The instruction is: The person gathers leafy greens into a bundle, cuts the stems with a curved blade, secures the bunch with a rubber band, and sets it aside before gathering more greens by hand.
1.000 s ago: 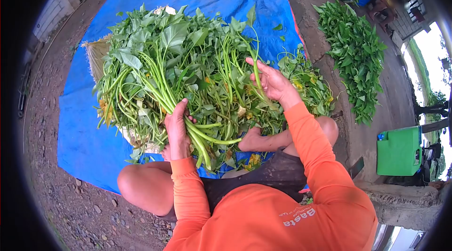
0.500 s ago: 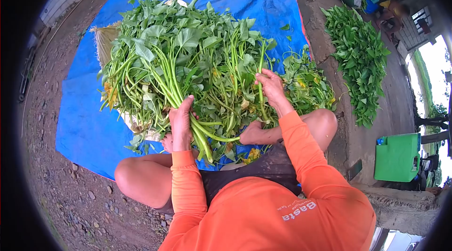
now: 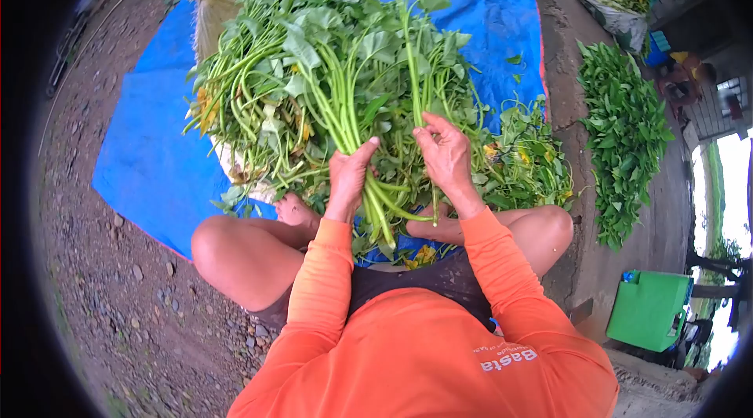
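My left hand [image 3: 351,176] is closed around a bunch of long-stemmed leafy greens [image 3: 339,100] that look like water spinach. Their cut ends hang below the fist toward my lap, and the leaves fan out away from me. Close by on the right, my right hand [image 3: 449,155] pinches a single water spinach stalk [image 3: 413,73], its leaves at the far end and its lower end below the fingers. Beneath and beyond both hands lies a big heap of the same greens [image 3: 259,34], with some yellowed leaves in it.
A blue tarp [image 3: 149,159] lies under the heap, with sacking [image 3: 212,22] at the heap's left. Loose trimmings [image 3: 525,155] lie right of my hands. Farther right are another pile of greens [image 3: 623,136], a filled sack [image 3: 620,14], a green container [image 3: 649,310] and a person [image 3: 681,81].
My left hand with its bunch has come closer to my right hand. The single stalk in my right hand now reaches farther out beyond the fingers. The camera view has shifted slightly.
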Tool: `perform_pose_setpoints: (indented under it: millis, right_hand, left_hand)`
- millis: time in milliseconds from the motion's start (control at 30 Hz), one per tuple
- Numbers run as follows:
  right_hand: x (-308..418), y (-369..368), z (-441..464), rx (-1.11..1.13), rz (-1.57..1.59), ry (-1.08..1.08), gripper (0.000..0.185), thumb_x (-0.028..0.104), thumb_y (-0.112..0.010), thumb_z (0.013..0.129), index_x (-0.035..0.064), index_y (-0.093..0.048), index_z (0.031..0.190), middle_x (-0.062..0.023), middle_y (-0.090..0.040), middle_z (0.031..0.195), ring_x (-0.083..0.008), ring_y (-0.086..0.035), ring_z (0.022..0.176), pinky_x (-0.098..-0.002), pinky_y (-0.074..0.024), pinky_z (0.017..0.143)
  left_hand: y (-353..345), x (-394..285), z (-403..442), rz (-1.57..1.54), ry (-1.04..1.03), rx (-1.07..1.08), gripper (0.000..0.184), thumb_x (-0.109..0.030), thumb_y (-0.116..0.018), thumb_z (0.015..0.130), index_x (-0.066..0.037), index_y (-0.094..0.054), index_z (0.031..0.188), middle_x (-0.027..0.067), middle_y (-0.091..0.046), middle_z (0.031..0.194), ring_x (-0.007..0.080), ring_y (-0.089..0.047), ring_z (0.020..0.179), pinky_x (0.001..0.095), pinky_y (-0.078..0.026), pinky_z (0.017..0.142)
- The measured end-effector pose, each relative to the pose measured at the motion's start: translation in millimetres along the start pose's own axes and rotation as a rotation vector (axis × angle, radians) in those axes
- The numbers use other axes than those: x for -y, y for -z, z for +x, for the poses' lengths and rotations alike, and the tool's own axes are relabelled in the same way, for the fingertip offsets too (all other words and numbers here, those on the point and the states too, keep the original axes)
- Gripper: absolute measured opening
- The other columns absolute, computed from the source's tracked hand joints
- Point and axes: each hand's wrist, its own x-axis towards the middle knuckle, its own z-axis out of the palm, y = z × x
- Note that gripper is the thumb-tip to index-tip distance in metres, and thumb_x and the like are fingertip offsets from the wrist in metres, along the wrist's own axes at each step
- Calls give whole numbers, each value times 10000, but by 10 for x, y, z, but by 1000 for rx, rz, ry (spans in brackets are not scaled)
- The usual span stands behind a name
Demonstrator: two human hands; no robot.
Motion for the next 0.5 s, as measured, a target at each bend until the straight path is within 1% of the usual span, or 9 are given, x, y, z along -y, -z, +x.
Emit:
perform_pose_setpoints:
  millis: [67, 100, 167, 200, 300, 333, 433, 467, 500]
  right_hand:
    - [-105, -269, -232, 269, 165, -177, 382, 193, -759, 971, -48, -721, 1265, -145, -800, 959, -166, -729, 830, -330, -572, 748]
    - [-440, -514, -339, 411, 447, -259, 361, 201, -759, 976, -58, -737, 1226, -142, -807, 979, -174, -739, 850, -325, -576, 778]
    - [-542, -623, -518, 417, 212, -236, 333, 197, -746, 987, -59, -751, 1201, -150, -808, 993, -183, -742, 868, -330, -575, 807]
    - [-535, -642, -560, 422, 235, -264, 314, 189, -732, 995, -58, -758, 1187, -158, -808, 1006, -179, -740, 879, -332, -571, 836]
    - [-554, -668, -679, 390, 189, -260, 306, 181, -714, 1006, -55, -754, 1196, -158, -808, 1012, -172, -737, 891, -333, -568, 845]
    - [-637, -698, -705, 385, 234, -252, 296, 183, -709, 1009, -44, -757, 1192, -161, -803, 989, -177, -731, 878, -342, -564, 836]
    - [-736, -761, -748, 460, 358, -355, 252, 120, -709, 1028, -61, -751, 1198, -85, -779, 1023, -127, -680, 910, -307, -554, 816]
    - [-749, -806, -838, 329, 192, -140, 237, 121, -708, 1025, -51, -760, 1179, -85, -740, 1015, -139, -675, 909, -300, -551, 799]
    - [-423, -710, -897, 260, 1, -126, 218, 105, -710, 1017, -22, -752, 1189, -73, -688, 1022, -140, -660, 884, -282, -547, 783]
  left_hand:
    - [83, 226, 101, -166, 115, 110, 341, -345, -865, 932, -77, -654, 948, 0, -622, 748, 124, -609, 588, 282, -540, 544]
    - [194, 431, 220, -239, 169, 216, 379, -397, -839, 955, -67, -669, 1034, 26, -664, 826, 139, -650, 669, 302, -575, 617]
    - [236, 611, 255, -336, 291, 212, 437, -468, -769, 997, -82, -648, 1163, 65, -701, 950, 190, -702, 807, 364, -627, 742]
    - [270, 663, 251, -352, 307, 240, 489, -482, -760, 1001, -72, -632, 1235, 79, -707, 1027, 200, -708, 882, 385, -627, 769]
    - [258, 805, 194, -339, 227, 114, 467, -421, -811, 979, -63, -645, 1229, 54, -707, 1017, 158, -694, 869, 327, -580, 702]
    - [184, 811, 158, -305, 120, 12, 387, -336, -831, 971, -41, -673, 1166, 58, -715, 982, 157, -692, 835, 326, -572, 686]
    - [129, 724, 113, -204, 200, 64, 284, -236, -848, 941, -20, -704, 1056, 51, -708, 898, 153, -667, 746, 329, -561, 657]
    - [122, 692, 111, -236, 207, 21, 212, -163, -847, 909, -10, -713, 968, 47, -696, 834, 150, -642, 684, 328, -549, 638]
    - [135, 691, 137, -228, 197, -40, 197, -154, -841, 900, -21, -706, 955, 42, -691, 823, 145, -640, 683, 318, -536, 625]
